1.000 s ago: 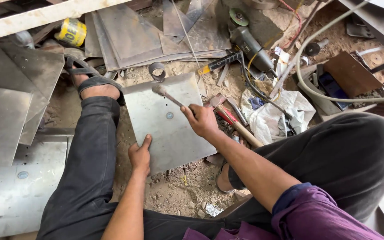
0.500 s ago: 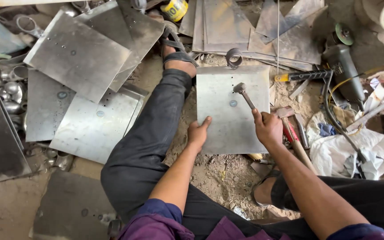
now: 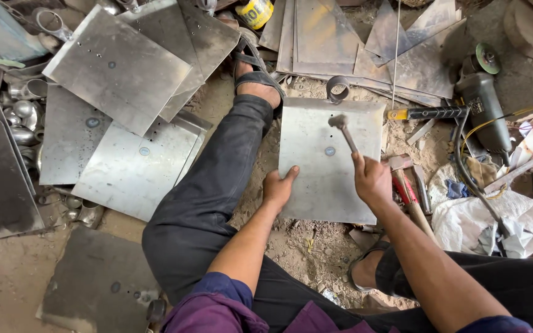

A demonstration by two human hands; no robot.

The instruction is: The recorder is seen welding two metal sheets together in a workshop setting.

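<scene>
The metal sheet (image 3: 328, 161) lies on the dirt floor beside my outstretched leg, left hand (image 3: 277, 188) now flat on its near edge, right hand (image 3: 371, 180) clamped on the hammer (image 3: 343, 131), raised since a second ago.

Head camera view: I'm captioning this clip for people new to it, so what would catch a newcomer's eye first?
First, the right hand gripping a small hammer raised over a square metal sheet lying on the dirt in the middle. The left hand presses on that sheet's left edge. Next, the heap of similar metal sheets spread to the left, and an angle grinder lying at the upper right.
</scene>
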